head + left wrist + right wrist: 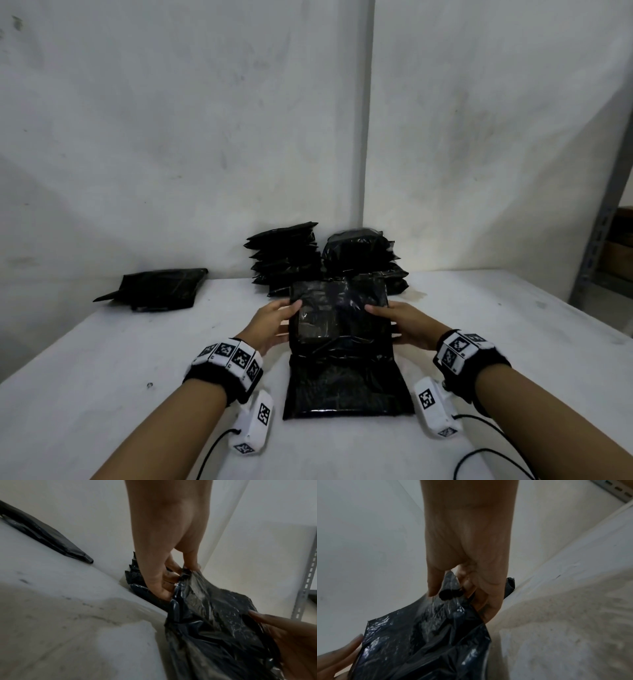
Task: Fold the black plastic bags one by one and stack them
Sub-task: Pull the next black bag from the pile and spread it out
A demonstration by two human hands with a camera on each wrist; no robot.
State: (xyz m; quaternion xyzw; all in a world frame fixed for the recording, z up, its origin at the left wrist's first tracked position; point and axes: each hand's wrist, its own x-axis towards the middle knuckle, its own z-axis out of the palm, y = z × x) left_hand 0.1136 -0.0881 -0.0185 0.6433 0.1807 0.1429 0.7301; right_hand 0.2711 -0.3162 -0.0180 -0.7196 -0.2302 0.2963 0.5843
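Head view shows me mid-fold on one black bag [342,346], which lies on the white bench [102,394] straight in front of me. Its near half is flat on the surface; its far half is lifted and held up between my hands. My left hand [270,325] has a closed grip on the bag's left edge, thumb on the upper face and fingers curled under it. My right hand [400,323] pinches the right edge the same way. The left wrist view confirms this: the thumb [190,559] sits on top of the plastic and the other fingers are tucked beneath.

Behind the bag, against the wall [171,137], stand two stacks of folded bags [284,260], touching or nearly touching each other. A flatter bundle of bags [161,289] lies well apart to the left; I cannot tell whether those are folded or waiting.

I judge the step in hand to be bringing the far half over toward me onto the near half. The next move calls for both grips to travel together and level, so the edges meet squarely. The film is slick and creased and will likely trap air. I would lay it down and press flat before letting go, or the fold may spring open. After that, the bag goes onto a stack.
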